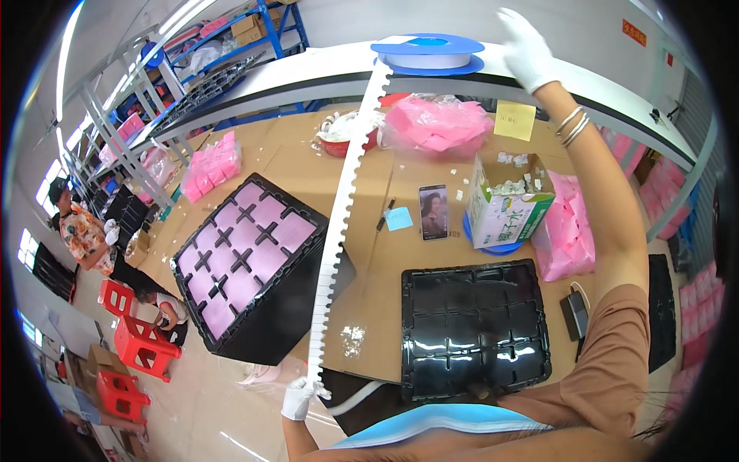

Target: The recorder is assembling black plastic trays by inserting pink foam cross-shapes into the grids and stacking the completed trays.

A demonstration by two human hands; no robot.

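Observation:
A long white strip with a notched edge [339, 215] hangs taut from a blue-flanged reel [428, 55] on the raised white shelf down to the near edge. In a white glove, my left hand [299, 398] is closed on the strip's lower end. My right hand [528, 54], also gloved, is raised to the right of the reel, with fingers stretched out and nothing in them. Left of the strip, a stack of black trays [262, 308] stands tilted, its top pockets filled with pink sheets [250, 242]. An unfilled black tray [476, 327] lies on the right.
Cardboard covers the bench [369, 254]. On it are a carton of white scraps [504, 200], a phone [433, 212], a pen [385, 215], a blue note [399, 219], a red bowl [339, 146] and pink bags [439, 127]. Two people [88, 231] are at far left near red stools [142, 346].

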